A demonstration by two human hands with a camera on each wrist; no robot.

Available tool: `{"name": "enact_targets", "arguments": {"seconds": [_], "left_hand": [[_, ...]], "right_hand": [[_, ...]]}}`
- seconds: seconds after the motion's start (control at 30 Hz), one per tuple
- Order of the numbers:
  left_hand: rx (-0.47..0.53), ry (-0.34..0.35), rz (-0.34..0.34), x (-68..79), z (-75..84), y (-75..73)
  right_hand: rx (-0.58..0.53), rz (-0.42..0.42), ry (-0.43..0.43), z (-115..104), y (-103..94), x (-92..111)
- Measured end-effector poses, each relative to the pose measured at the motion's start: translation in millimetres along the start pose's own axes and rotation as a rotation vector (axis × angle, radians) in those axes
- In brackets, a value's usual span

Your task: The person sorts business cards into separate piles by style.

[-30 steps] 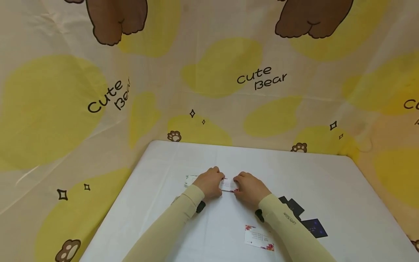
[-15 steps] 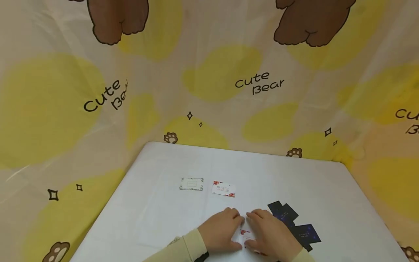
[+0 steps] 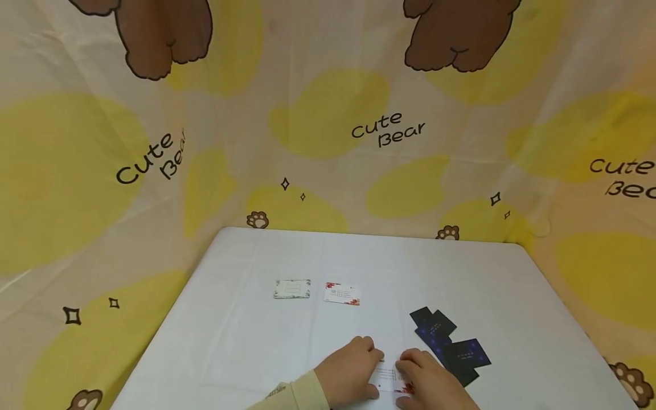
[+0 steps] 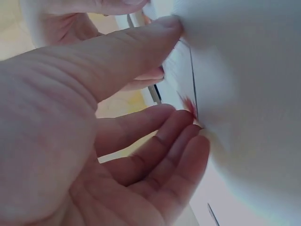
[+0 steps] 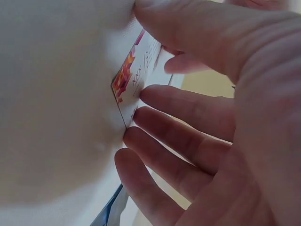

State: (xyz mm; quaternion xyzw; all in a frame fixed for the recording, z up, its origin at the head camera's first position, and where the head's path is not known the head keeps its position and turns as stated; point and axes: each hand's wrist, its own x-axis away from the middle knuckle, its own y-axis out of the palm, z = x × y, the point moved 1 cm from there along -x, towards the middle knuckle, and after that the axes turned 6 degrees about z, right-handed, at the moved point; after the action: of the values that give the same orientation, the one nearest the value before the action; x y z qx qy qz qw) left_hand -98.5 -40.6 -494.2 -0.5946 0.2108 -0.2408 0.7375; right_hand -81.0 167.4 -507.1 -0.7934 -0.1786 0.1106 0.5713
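Bear-print backdrop [image 3: 328, 114] behind a white table [image 3: 246, 341]

Pale cloth with yellow blotches, brown bears and the words "Cute Bear" rises at twelve o'clock, past the table's far edge. Taking the white card [image 3: 385, 378] between the hands as the dial's centre, the left hand [image 3: 348, 373] sits at nine and the right hand [image 3: 433, 382] at three. That card rests on the near part of the table, with red print at its right end. Each hand is half spread, thumb on the near edge and bent fingers on the far edge, so both ends of the card are held. The wrist views are close and soft, so I cannot tell how firm the grip is.

At eleven lies a red-cornered card [image 3: 341, 293], and between ten and eleven a green-bordered card [image 3: 292, 288], just beside it but apart. Toward two, several dark cards [image 3: 456, 352] with blue patches overlap, near the right hand. A cream sleeve [image 3: 297, 393] shows toward eight.
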Motion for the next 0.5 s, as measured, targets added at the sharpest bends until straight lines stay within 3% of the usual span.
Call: {"name": "enact_targets", "arguments": {"seconds": [0.5], "left_hand": [[0.041, -0.024, -0.030, 3.1, 1.7, -1.1]], "right_hand": [[-0.094, 0.007, -0.015, -0.9, 1.9, 0.2]]}}
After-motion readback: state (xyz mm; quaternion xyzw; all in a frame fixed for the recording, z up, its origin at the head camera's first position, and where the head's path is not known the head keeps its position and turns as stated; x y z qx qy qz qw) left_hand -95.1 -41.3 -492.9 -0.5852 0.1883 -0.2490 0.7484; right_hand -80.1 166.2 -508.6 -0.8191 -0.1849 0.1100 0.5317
